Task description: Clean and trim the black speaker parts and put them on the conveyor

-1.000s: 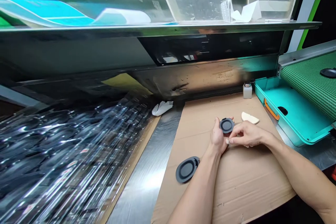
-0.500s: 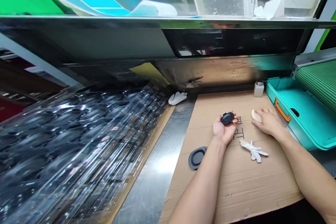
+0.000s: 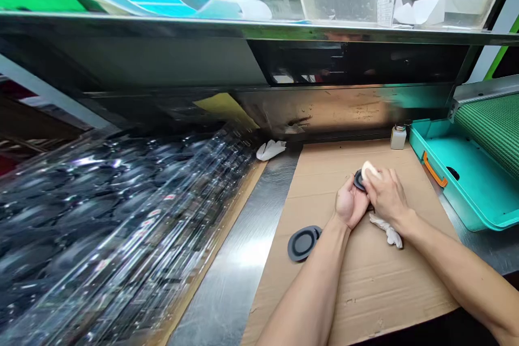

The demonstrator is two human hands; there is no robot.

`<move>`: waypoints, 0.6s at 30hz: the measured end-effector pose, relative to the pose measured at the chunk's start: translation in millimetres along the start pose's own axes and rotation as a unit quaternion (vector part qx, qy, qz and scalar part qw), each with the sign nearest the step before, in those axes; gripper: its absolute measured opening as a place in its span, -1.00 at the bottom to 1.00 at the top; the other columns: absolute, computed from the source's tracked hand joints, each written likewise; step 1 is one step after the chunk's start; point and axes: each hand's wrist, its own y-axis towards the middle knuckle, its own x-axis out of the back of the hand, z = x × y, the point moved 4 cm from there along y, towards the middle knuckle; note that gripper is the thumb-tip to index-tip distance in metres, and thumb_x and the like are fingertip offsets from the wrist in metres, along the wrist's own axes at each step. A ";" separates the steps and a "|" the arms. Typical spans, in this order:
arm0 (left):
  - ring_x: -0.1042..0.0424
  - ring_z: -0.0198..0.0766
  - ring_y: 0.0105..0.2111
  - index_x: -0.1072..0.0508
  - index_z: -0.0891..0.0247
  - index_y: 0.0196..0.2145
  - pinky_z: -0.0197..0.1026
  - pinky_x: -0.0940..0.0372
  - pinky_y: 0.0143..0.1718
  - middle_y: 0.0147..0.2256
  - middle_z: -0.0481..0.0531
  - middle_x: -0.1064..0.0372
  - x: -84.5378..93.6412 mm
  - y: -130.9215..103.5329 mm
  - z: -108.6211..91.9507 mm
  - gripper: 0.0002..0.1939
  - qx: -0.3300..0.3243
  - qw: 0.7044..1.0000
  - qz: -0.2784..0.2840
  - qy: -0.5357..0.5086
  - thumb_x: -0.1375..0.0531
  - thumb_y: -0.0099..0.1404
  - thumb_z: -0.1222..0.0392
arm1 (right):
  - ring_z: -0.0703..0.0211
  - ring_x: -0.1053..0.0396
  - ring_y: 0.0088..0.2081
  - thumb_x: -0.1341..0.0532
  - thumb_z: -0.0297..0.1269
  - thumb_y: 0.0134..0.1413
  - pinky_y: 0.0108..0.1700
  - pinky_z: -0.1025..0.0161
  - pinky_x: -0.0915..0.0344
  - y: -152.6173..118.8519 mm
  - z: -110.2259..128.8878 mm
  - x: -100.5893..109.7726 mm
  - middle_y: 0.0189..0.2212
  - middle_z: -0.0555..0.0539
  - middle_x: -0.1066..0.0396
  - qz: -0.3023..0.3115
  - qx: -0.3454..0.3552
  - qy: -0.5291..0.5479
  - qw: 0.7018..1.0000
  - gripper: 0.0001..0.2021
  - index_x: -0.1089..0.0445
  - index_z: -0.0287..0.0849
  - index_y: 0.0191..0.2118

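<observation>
My left hand (image 3: 349,203) is closed around a small black oval part (image 3: 358,179), which is partly covered by the other hand. Pinched in my right hand (image 3: 387,194) is a cream-coloured pad (image 3: 370,170), like a sponge or puff, against or just over the black part; I cannot tell if they touch. Under the right wrist lies a crumpled white glove (image 3: 387,230) on the cardboard sheet (image 3: 365,292). Beside my left forearm rests a dark grey oval piece (image 3: 302,244), with another edge showing behind it.
Clear plastic trays (image 3: 133,221) holding dark round parts are stacked at left. A white crumpled cloth (image 3: 271,150) lies at their far corner. A small bottle (image 3: 398,136) stands beside a teal bin (image 3: 474,213) with an orange handle. A metal shelf edge (image 3: 259,30) spans above.
My right hand has lifted the cream pad from the cardboard and moved left to the black part. My left hand has shifted slightly right, still holding the part.
</observation>
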 end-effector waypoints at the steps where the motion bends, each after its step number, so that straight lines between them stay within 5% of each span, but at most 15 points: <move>1: -0.46 -0.13 0.07 -0.46 0.33 0.02 -0.05 -0.28 0.20 0.02 0.22 -0.49 0.6 0.3 -0.2 -0.60 -0.001 1.000 -0.003 -0.005 0.09 0.51 0.14 | -0.04 -0.23 -0.04 -0.08 -0.17 0.38 0.00 0.10 -0.26 1.3 -2.2 0.6 0.01 -0.22 -0.37 0.003 -0.016 -0.009 1.000 -0.66 -0.45 -0.10 0.13; 6: -0.47 -0.10 0.07 -0.43 0.31 0.08 0.01 -0.30 0.20 0.07 0.23 -0.47 5.0 3.1 -0.3 -0.59 0.012 1.000 -0.021 -0.010 0.08 0.51 0.12 | -0.06 -0.21 -0.03 -0.05 -0.15 0.39 0.00 0.10 -0.23 2.6 1.7 -2.8 0.06 -0.22 -0.35 0.039 0.033 -0.023 0.998 -0.62 -0.40 -0.07 0.19; 9: -0.50 -0.16 0.01 -0.46 0.36 0.04 -0.08 -0.35 0.15 0.03 0.24 -0.49 7.1 3.6 -1.1 -0.57 0.009 0.999 -0.031 -0.020 0.11 0.51 0.14 | -0.06 -0.21 -0.06 -0.03 -0.16 0.39 -0.03 0.09 -0.22 2.7 -0.1 -5.6 -0.02 -0.25 -0.38 0.044 -0.005 -0.051 0.998 -0.64 -0.45 -0.12 0.11; 12: -0.51 -0.12 -0.01 -0.50 0.36 -0.05 -0.04 -0.39 0.11 -0.01 0.24 -0.51 9.0 3.1 -0.7 -0.58 0.024 0.999 -0.043 -0.011 0.10 0.51 0.12 | -0.05 -0.20 -0.05 -0.03 -0.15 0.39 -0.01 0.08 -0.21 2.7 -0.1 -7.2 0.03 -0.23 -0.37 0.054 0.060 -0.051 0.995 -0.64 -0.42 -0.09 0.14; 18: -0.53 -0.07 -0.05 -0.49 0.36 -0.16 -0.04 -0.47 -0.04 -0.04 0.23 -0.51 10.5 2.3 -5.9 -0.60 0.017 0.999 -0.048 -0.004 0.10 0.51 0.14 | -0.08 -0.24 -0.04 -0.06 -0.18 0.36 0.04 0.06 -0.21 15.4 -58.6 3.5 -0.08 -0.24 -0.40 0.017 -0.053 -0.067 0.996 -0.69 -0.47 -0.16 0.02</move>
